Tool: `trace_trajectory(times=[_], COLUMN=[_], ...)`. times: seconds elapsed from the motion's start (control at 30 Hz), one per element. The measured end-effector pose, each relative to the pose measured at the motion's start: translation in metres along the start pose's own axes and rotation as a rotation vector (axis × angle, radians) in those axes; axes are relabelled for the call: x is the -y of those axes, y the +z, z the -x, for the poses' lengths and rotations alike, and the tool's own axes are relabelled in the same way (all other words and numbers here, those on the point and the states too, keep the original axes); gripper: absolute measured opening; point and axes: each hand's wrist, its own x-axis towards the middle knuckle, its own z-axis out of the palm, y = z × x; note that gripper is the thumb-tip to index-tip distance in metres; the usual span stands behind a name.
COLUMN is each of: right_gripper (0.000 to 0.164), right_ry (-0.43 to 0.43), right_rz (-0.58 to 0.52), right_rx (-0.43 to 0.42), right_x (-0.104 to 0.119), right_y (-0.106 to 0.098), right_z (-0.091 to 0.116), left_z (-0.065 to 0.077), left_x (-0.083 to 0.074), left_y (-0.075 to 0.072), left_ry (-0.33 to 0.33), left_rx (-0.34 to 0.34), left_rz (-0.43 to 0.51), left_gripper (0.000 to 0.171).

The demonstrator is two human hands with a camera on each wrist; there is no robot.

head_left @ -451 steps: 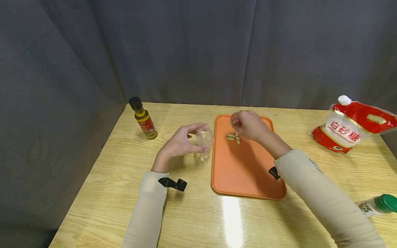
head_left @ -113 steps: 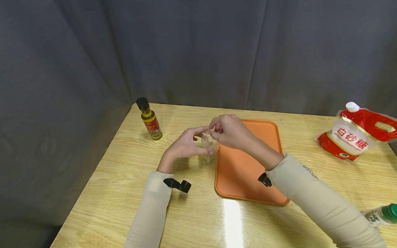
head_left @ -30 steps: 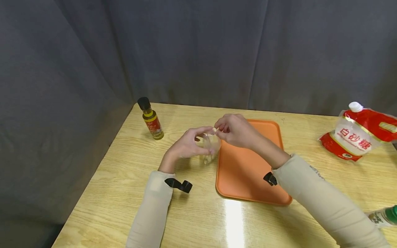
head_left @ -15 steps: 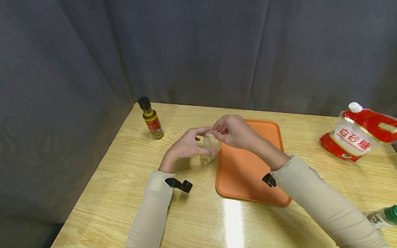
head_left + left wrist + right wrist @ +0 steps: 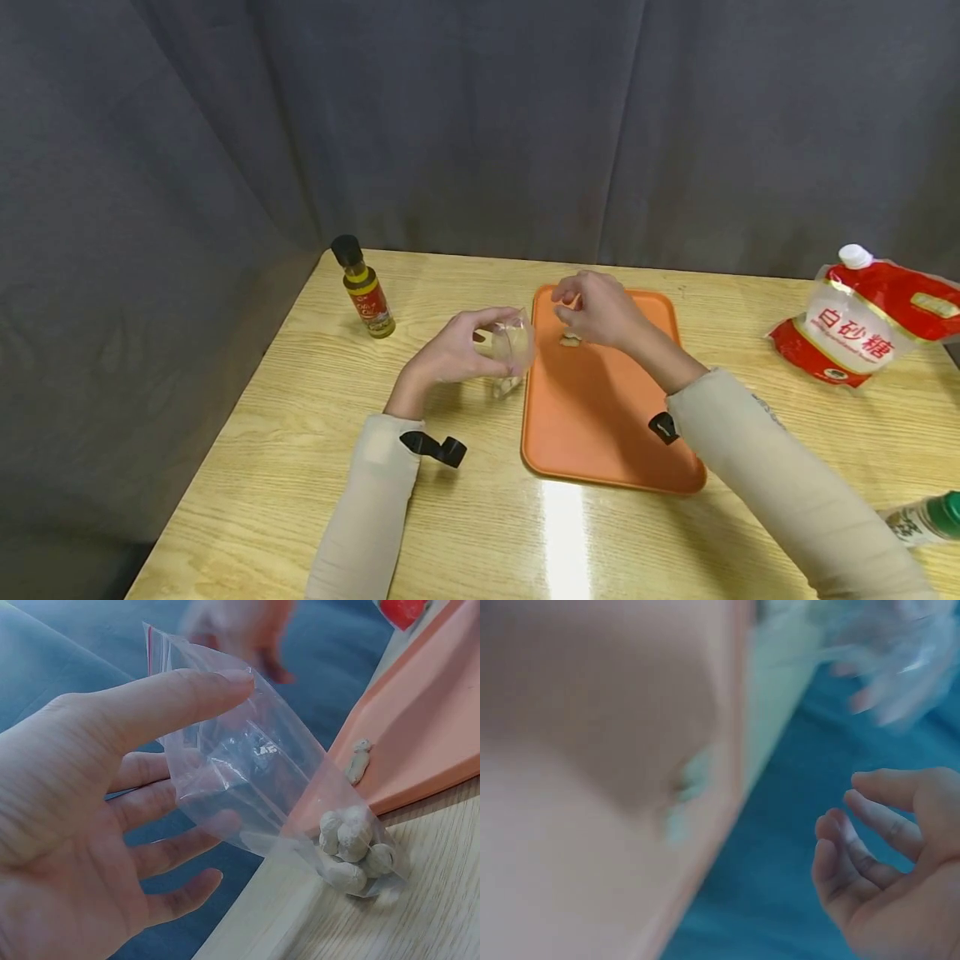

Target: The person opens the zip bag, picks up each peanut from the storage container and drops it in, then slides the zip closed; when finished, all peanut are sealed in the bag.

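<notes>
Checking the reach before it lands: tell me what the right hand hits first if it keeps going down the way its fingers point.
Most likely the pale peanut lying on the orange plastic tray, just under the right hand; depth is unclear, so the fingertips might touch bare tray beside it.

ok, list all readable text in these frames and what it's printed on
"白砂糖": white panel of the red pouch.
Oil bottle: red label with script, too small to read.
Green-capped shaker: label print too blurred to read.
Right sleeve: small dark lettering, unreadable.
Clear bag: faint print, unreadable.

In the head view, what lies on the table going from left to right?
Oil bottle → left hand holding the clear bag → right hand over the orange tray → red sugar pouch → green-capped bottle.
</notes>
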Motion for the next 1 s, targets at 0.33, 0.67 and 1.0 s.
trace_trajectory(times=[0.33,0.67,1.0], right_gripper=[0.018,0.015,0.014], right_ry=[0.241,0.246,0.225], right_rz=[0.050,0.004,-0.014], right_rx=[0.082,0.073,0.078], right_x=[-0.062,-0.070,-0.068], right_y=[0.023,0.031,0.033], right_z=[0.011,0.008,0.007], left_z=[0.000,-0.001,0.001], left_x=[0.001,0.002,0.002], left_y=[0.002,0.002,-0.001], left_ry=[-0.012,-0.020,-0.019], left_rx=[0.004,-0.009,-0.015], left_rz=[0.006,0.015,0.017], left_gripper=[0.078,0.077,0.076])
